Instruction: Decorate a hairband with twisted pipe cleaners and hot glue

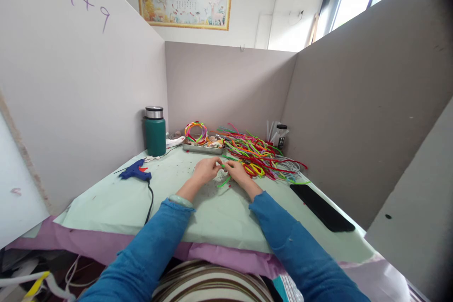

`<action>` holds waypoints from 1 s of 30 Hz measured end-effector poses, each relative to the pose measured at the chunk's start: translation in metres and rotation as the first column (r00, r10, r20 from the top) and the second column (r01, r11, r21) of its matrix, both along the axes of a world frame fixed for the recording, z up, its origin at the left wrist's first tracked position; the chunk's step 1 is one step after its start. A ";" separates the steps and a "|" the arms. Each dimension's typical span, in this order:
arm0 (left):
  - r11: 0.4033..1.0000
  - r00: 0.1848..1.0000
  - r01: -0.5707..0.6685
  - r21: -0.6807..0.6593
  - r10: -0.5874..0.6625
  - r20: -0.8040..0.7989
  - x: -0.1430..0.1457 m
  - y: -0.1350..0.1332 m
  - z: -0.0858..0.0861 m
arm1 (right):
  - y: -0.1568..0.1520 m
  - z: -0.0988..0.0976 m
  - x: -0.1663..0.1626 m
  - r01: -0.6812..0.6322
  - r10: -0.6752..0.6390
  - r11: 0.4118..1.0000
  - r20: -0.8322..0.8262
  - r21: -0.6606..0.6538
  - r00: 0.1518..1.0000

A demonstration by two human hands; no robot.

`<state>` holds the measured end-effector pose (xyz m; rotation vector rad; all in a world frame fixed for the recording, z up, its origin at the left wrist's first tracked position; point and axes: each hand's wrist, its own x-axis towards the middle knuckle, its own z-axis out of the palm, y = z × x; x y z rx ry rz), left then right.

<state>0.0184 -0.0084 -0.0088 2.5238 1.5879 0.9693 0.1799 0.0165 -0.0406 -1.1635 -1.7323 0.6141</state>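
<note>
My left hand (206, 170) and my right hand (238, 171) meet over the middle of the table. Their fingertips are pinched together on a bright green pipe cleaner (224, 182), and one end of it hangs down toward the cloth. How it is bent between the fingers is too small to make out. Just beyond my right hand spreads a large tangled pile of pipe cleaners (255, 148) in red, green, yellow, orange and grey. A metal tray (203, 150) lies beyond my left hand, with colourful twisted rings (196, 133) and small pieces in it.
On the left, a blue glue gun (136, 171) with a black cord rests near a green bottle (155, 132). A black flat slab (322, 207) lies on the right. Behind the pile stands a black-lidded jar (281, 136). Grey partitions (230, 85) enclose the table.
</note>
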 end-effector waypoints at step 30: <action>1.000 0.999 -0.027 -0.002 0.027 0.042 0.000 0.000 0.001 | -0.001 0.000 -0.001 -0.043 0.043 0.999 0.004 0.011 0.999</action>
